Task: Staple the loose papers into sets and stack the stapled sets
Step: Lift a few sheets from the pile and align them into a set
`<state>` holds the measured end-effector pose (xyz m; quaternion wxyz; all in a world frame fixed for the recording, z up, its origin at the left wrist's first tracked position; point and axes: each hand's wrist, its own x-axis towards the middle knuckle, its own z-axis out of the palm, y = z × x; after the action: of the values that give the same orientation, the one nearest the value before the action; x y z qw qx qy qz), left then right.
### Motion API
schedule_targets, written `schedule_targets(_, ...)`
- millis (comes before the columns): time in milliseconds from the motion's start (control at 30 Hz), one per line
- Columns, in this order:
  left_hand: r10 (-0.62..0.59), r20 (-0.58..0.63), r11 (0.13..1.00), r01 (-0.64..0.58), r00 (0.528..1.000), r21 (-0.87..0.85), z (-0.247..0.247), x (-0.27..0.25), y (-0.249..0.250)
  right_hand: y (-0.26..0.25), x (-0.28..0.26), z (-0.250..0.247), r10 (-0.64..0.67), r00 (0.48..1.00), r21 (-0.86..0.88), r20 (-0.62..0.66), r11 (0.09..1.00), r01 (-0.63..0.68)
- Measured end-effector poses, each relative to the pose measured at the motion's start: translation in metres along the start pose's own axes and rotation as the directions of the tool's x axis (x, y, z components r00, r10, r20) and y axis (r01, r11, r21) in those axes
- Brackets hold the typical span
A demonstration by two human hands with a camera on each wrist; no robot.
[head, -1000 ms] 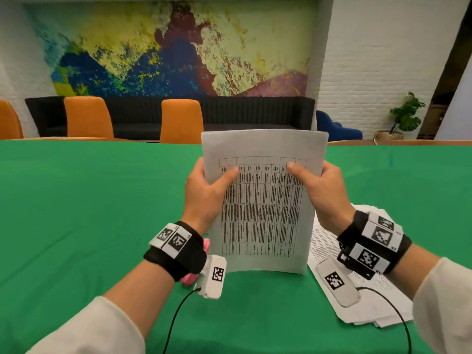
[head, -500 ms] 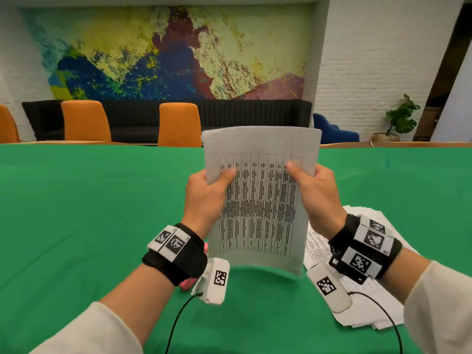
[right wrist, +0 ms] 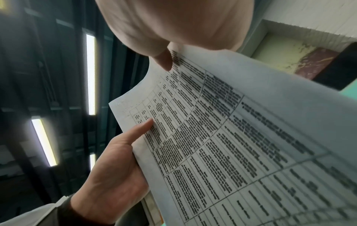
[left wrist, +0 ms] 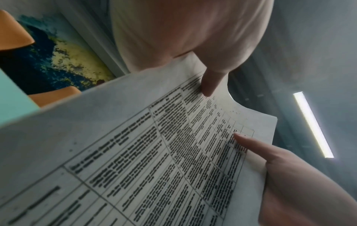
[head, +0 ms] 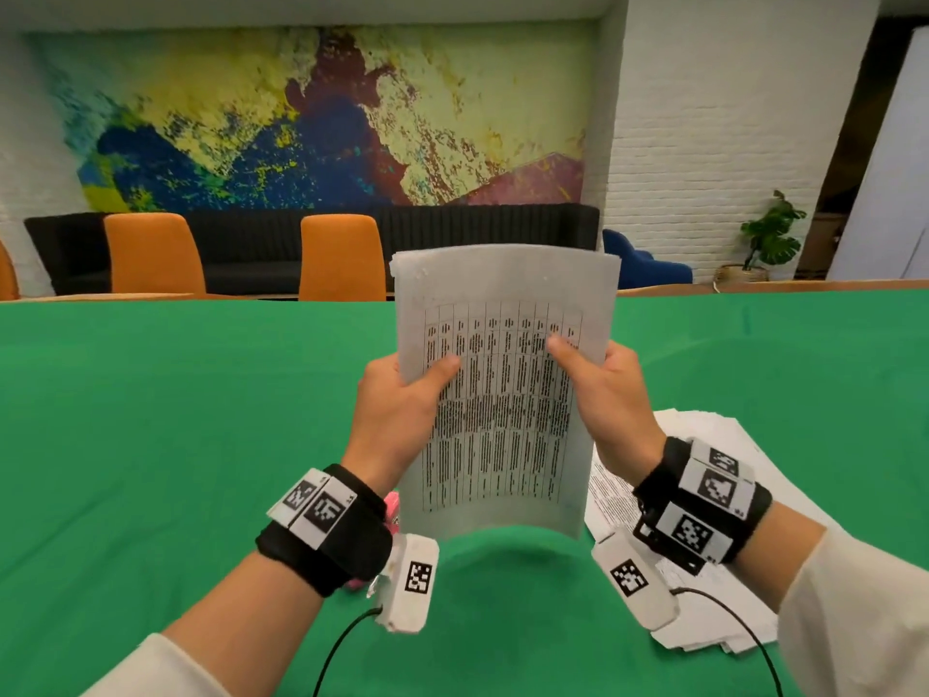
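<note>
**Item: sheaf of printed sheets, held upright over the table**

Location. The sheaf (head: 502, 394) stood on end above the green table (head: 176, 445), its lower edge clear of the cloth and bowed toward the wearer. More loose papers (head: 704, 435) lay flat on the table just beside the right wrist.

Hold. The left hand (head: 397, 415) pinched the left edge, thumb on the printed face and fingers behind. The right hand (head: 608, 399) pinched the right edge likewise. Neither hand was spread or idle.

Handling, as judged. Light, thin and limp: the sheaf curved under its own weight between the two grips. Sheets would likely slide against one another, so the edges need squaring before a staple goes in. Best taken at both long edges, as here, or by one top corner once aligned. The top left corner showed small dimples, possibly old staple holes; too small to be sure.

Not made out. The sheet count could not be read. The fingers behind the sheaf were hidden in all views. A pink object (head: 392, 505) showed only as a sliver behind the left wrist; it may be the stapler, but that could not be told. The print was too blurred to read. No stapled stack could be picked out.
</note>
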<state>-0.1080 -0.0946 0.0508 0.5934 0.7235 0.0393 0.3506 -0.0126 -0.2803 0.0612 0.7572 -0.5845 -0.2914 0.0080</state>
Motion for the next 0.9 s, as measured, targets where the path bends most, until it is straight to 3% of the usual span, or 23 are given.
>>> schedule_targets(167,-0.077,0.007,0.996,0.076,0.997,0.043,0.0,-0.014,-0.022,0.021,-0.008,-0.002,0.063,0.998,-0.08,0.018,0.995,-0.062)
schedule_targets(367,-0.042,-0.027,0.999,0.042,0.999,0.013,-0.003,0.006,-0.008,0.004,0.007,0.0,0.029,0.999,-0.049,0.028,0.998,-0.028)
schedule_targets(567,-0.164,0.006,0.986,0.164,0.986,0.01,0.003,-0.017,-0.031,0.029,-0.006,-0.004,0.079,0.997,-0.135,0.022,0.988,-0.075)
schedule_targets(733,-0.152,-0.005,0.988,0.152,0.988,0.003,0.0,-0.009,-0.025,0.017,0.001,-0.005,0.07,0.997,-0.111,0.038,0.992,-0.065)
schedule_targets(900,-0.184,0.024,0.982,0.182,0.983,0.051,0.001,-0.022,-0.039,0.036,-0.011,-0.008,0.129,0.992,-0.158,0.017,0.98,-0.125)
